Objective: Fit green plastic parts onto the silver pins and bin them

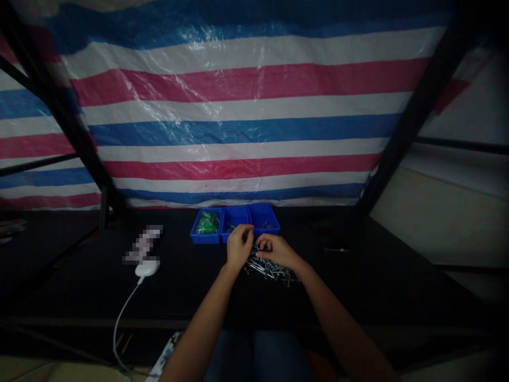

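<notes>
My left hand [239,245] stands at the front edge of the middle compartment of a blue plastic parts tray [234,218], with its fingers curled inward. My right hand [277,250] lies just to its right, fingertips bent toward the left hand, above a loose pile of silver metal screws [270,268]. The hands nearly meet. Whatever the fingers pinch is too small to tell. The left compartment holds green pieces [207,223] in a clear bag, and the right compartment [263,218] holds a few small metal parts.
The black tabletop [369,276] carries a pixelated object [142,244], a white charger [147,268] with a white cable [119,329] hanging over the front edge, and a dark phone [330,240]. A striped tarpaulin [238,127] on dark metal poles [421,106] rises behind.
</notes>
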Demonstrator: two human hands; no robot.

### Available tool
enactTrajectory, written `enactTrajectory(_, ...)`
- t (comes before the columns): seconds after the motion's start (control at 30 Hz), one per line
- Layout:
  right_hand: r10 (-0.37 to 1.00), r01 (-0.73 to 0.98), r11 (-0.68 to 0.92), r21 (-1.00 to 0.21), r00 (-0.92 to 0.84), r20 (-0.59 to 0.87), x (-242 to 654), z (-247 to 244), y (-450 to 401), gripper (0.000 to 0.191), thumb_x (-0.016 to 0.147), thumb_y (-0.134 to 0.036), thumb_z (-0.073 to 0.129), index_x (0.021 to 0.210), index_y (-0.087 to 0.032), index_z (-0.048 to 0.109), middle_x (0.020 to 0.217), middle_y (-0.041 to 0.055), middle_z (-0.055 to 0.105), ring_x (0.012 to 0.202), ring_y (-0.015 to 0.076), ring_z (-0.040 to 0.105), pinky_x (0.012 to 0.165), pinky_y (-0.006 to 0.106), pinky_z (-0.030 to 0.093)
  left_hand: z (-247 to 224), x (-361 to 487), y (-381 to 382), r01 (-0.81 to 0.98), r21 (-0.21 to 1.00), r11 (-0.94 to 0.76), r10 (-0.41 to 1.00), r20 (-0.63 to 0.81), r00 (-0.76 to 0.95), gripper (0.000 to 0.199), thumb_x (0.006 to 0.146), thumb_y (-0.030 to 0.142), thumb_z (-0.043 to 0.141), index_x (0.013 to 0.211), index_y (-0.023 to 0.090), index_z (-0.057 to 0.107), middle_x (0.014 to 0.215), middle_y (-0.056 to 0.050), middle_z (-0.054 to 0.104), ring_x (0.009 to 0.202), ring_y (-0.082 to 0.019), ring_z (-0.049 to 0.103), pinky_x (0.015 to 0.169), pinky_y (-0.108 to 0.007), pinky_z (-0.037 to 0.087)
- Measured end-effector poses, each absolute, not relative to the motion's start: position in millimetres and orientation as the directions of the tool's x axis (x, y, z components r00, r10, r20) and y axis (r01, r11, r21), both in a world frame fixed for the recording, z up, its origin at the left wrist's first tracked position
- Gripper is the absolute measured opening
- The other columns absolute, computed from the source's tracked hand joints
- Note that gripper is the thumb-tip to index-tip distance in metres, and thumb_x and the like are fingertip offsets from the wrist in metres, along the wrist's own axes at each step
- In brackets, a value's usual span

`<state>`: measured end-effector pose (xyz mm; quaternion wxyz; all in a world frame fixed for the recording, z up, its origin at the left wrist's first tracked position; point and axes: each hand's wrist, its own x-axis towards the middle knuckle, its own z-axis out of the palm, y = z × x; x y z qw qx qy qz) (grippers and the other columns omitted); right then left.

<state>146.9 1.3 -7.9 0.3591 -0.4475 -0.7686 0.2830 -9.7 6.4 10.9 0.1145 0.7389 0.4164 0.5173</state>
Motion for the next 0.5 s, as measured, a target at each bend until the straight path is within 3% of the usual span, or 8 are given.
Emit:
enactTrajectory(0.23,0.903,0.410,0.425,-0.807,-0.251,0.348,149.7,-10.1,8.3,0.017,0.070,-0.031,0.059,0.075,-0.016,0.062,0.067,0.0008,0.060,0.055,0.0102,0.047,0.053,0.022,0.036,10.3,-9.2,6.4,0.496,0.594,-0.634,0.738,0.657,0.157,0.016,0.083,0.019,0.045,0.089,0.017,0.060,0.082,-0.004,0.060,0.069,-0.014,0.053,0.066,-0.025,0.042)
enactTrajectory(0.5,0.864,0.619,0.502,-0.604,-0.392,0.317,149.9,-11.9,1.9,0.027,0.061,-0.035,0.069,0.084,-0.021,0.066,0.079,0.0013,0.062,0.061,0.0117,0.051,0.058,0.023,0.037,11.1,-9.3,6.5,0.481,0.613,-0.627,0.742,0.658,0.129,0.017,0.082,0.019,0.044,0.088,0.016,0.060,0.081,-0.004,0.059,0.066,-0.013,0.052,0.064,-0.024,0.041)
